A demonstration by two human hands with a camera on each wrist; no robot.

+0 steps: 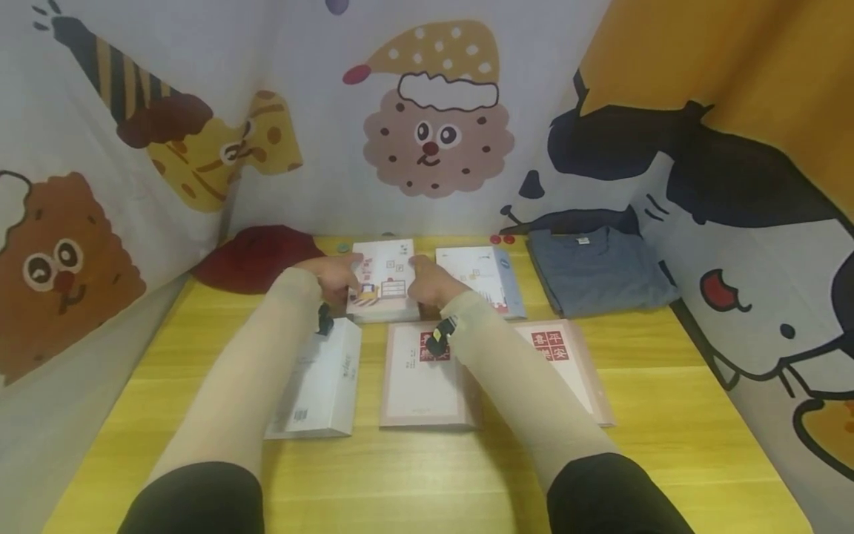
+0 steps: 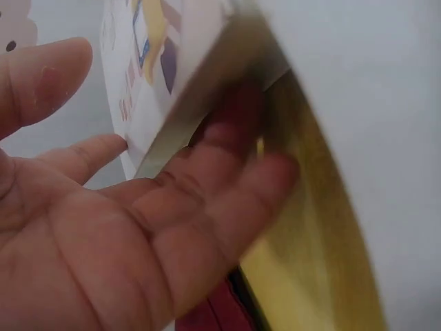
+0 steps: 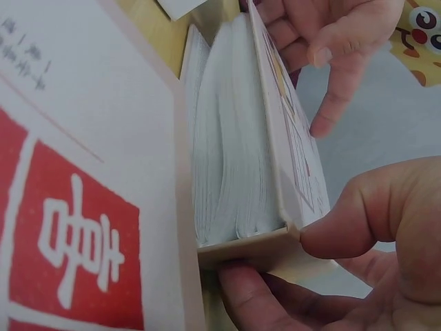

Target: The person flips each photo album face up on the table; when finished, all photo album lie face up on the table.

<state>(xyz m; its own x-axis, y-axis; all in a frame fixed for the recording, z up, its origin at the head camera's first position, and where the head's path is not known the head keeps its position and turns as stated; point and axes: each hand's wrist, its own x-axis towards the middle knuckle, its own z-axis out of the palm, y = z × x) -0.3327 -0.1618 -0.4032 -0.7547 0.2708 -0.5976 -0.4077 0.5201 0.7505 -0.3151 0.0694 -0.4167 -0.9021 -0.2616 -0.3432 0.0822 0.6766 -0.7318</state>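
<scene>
Near the back edge of the yellow wood-grain tabletop (image 1: 427, 475) lie a dark red cap (image 1: 256, 258) toward the left corner, a folded grey T-shirt (image 1: 600, 273) toward the right, and 2 small red discs (image 1: 502, 239) between them. A white book with a pale blue spine (image 1: 483, 276) lies just right of the hands. Closer to the front edge sit 3 more books: a white one with a barcode (image 1: 319, 386) under the left forearm, a pink-bordered one with a red square label (image 1: 423, 378) in the middle, and another of the same kind (image 1: 567, 360) partly covered by the right forearm. Cartoon-printed cloth (image 1: 434, 111) walls the table on 3 sides.

The illustrated book (image 1: 383, 280) lies at the middle of the back edge, a thick rectangular paperback with a glossy white cover bearing small coloured drawings; the right wrist view shows its pale page block and cream spine edge.

The left hand (image 1: 333, 273) holds its left edge, fingers under the cover and thumb (image 2: 41, 76) above. The right hand (image 1: 430, 280) pinches its right corner, thumb (image 3: 372, 214) pressing the cover and fingers (image 3: 255, 296) beneath.
</scene>
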